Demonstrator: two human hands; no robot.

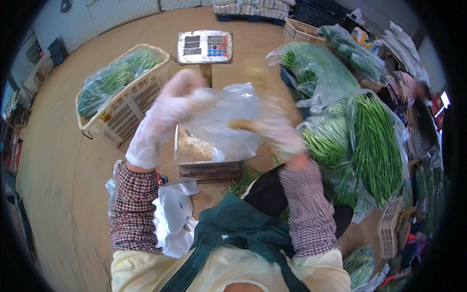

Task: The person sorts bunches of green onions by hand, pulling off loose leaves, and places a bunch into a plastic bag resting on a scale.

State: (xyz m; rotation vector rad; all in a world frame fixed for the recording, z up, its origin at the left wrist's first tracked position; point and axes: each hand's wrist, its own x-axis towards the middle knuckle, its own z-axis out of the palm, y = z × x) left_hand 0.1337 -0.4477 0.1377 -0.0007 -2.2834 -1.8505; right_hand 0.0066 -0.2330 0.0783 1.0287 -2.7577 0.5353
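Both my hands wear thin whitish gloves and are blurred by motion. My left hand (188, 89) grips a clear plastic bag (226, 120) by its left side. My right hand (271, 126) is at the bag's right side, a yellowish finger or thumb lying across the film. The bag looks flat, and I see nothing inside it. Under it is the worn metal platform of a weighing scale (193, 148), partly hidden. The scale's keypad and display head (204, 47) stands on a post beyond my hands.
A cream plastic crate (126, 113) at left holds bagged green stalks (116, 76). On the right lie bagged long green stalks (377, 146) and other filled bags (321, 73). Loose plastic bags (175, 215) lie by my left forearm. A person (405, 87) is at far right.
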